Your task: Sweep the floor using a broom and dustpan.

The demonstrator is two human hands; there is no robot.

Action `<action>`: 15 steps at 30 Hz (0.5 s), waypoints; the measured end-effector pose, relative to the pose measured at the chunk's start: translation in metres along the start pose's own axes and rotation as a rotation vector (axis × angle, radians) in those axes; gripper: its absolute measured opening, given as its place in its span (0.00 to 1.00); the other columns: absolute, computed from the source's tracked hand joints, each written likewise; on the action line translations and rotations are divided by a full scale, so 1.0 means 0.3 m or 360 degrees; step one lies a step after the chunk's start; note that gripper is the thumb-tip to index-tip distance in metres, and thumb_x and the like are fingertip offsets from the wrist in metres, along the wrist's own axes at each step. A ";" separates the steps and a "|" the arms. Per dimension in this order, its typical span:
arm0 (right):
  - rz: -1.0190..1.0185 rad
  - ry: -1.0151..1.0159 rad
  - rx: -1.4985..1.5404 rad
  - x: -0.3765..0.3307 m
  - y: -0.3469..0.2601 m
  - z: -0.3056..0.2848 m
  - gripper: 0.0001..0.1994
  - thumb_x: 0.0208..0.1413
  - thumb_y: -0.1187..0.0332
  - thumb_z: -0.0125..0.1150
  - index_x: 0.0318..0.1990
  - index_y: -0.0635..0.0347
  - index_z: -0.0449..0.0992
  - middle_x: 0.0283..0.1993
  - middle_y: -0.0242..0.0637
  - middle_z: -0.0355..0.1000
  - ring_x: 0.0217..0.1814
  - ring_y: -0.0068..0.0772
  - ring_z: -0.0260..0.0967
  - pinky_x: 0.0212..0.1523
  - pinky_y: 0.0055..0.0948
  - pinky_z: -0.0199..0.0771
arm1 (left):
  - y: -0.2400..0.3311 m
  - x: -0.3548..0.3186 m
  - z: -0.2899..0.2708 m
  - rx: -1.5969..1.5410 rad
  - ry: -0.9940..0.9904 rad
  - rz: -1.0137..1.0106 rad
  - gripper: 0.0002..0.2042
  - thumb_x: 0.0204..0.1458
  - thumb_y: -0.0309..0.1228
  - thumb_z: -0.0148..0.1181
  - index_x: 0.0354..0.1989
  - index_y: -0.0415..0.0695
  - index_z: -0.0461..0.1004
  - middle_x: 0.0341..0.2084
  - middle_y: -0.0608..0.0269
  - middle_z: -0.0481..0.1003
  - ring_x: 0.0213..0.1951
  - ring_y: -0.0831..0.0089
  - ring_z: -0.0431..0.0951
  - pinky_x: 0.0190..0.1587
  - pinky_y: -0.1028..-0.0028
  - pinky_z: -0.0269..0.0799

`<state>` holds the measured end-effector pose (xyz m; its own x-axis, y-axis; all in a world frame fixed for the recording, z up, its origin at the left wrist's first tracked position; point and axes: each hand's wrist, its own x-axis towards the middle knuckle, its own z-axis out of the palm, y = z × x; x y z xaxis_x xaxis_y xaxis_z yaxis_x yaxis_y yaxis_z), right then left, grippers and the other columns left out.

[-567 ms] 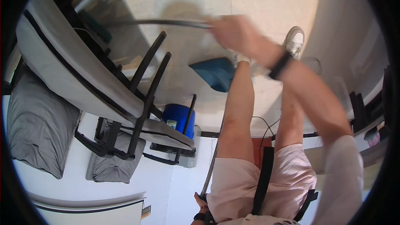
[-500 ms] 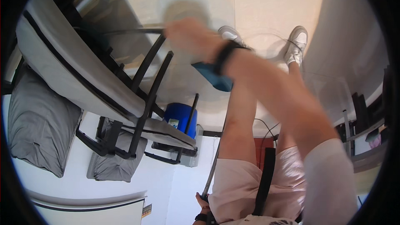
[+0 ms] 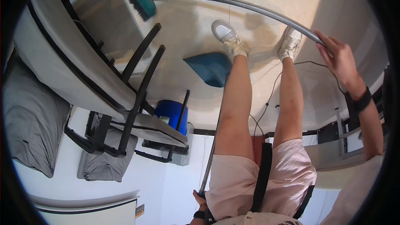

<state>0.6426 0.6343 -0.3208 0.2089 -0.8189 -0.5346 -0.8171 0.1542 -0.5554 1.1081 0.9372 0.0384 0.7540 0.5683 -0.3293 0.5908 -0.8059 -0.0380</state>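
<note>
Right hand clamps fingers round a bristly broom, apart from wedge-shaped dustpan, whose rod half-hidden left hand clasps.

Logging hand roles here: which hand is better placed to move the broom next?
Probably the right hand: its fingers grip the broom handle. The left hand holds a separate pole running toward the blue dustpan.

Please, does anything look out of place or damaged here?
A thin black cable trails loosely behind the right leg, which looks untidy. The broom handle appears bent, but this is probably the fisheye lens. I see no clear damage.
</note>
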 end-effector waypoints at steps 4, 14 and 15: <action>-0.0281 -0.0010 -0.0184 0.130 -0.102 -0.023 0.14 0.46 0.68 0.53 0.42 0.58 0.69 0.19 0.41 0.64 0.19 0.40 0.63 0.21 0.33 0.63 | 0.005 0.002 0.002 -0.0031 0.0047 0.0027 0.27 0.38 0.60 0.44 0.10 0.45 0.60 0.09 0.65 0.63 0.13 0.70 0.63 0.16 0.77 0.60; -0.0483 0.0212 -0.0081 0.834 -0.724 0.361 0.05 0.39 0.69 0.54 0.26 0.57 0.73 0.30 0.39 0.70 0.33 0.38 0.69 0.32 0.33 0.69 | -0.060 0.189 -0.157 -0.0055 -0.0006 -0.0174 0.26 0.37 0.59 0.46 0.11 0.46 0.60 0.09 0.64 0.63 0.13 0.70 0.63 0.16 0.75 0.61; -0.0434 0.0164 -0.0003 0.868 -0.675 0.344 0.08 0.41 0.70 0.54 0.31 0.55 0.75 0.35 0.39 0.71 0.38 0.40 0.69 0.36 0.34 0.69 | -0.058 0.188 -0.163 -0.0061 -0.0006 -0.0170 0.26 0.37 0.59 0.46 0.11 0.46 0.60 0.09 0.64 0.63 0.13 0.70 0.63 0.16 0.75 0.61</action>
<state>0.9180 0.4469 -0.4132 0.3651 -0.8819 -0.2981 -0.7393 -0.0800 -0.6687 1.1545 0.9914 0.0665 0.6850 0.6502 -0.3286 0.6786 -0.7336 -0.0369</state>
